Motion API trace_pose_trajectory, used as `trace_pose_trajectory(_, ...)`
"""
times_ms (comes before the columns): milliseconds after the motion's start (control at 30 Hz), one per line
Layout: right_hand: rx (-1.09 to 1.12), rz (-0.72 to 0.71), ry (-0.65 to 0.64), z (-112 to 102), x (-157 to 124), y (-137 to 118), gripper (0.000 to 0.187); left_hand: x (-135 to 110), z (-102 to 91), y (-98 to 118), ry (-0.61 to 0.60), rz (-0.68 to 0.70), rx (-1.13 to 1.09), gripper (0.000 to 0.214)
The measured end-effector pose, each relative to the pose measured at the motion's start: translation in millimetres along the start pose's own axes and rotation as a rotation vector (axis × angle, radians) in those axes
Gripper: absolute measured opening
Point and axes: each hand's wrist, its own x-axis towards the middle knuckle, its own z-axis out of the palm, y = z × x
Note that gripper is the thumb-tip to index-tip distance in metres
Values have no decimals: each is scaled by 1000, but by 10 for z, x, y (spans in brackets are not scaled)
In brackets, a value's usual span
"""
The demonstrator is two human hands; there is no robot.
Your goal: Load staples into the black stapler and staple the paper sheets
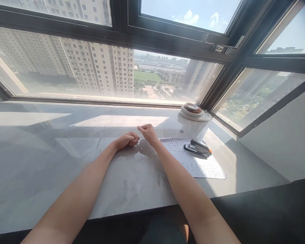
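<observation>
Both my arms reach out over a grey marble window sill (53, 162). My left hand (127, 139) is curled into a loose fist resting on the stone. My right hand (147, 131) is held just beside it, fingers pinched together; whether anything tiny sits between the fingertips I cannot make out. The two hands nearly touch. To the right of my right forearm lies a white printed sheet of paper (196, 164), and a black stapler with an orange tip (198, 148) rests on it.
A stack of round flat discs (194, 111) sits at the back right corner of the sill by the window frame (228, 84). The sill's front edge runs across the bottom, with a dark floor area below. Glass panes close off the back.
</observation>
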Motion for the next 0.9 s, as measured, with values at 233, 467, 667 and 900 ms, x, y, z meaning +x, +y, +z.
trace_pose_trajectory(233, 561, 44, -195, 152, -141, 191, 67, 75, 55, -32, 0, 29, -39, 24)
trace_pose_trajectory(467, 950, 110, -343, -71, -222, 135, 70, 154, 131, -17, -122, 68, -272, 33)
trace_pose_trajectory(667, 1020, 142, -467, -79, -238, 168, 63, 172, 85, -40, -268, 12, -276, 41)
trace_pose_trajectory(900, 1051, 101, -576, -119, -250, 153, 61, 166, 91, -54, -336, -3, -234, 45)
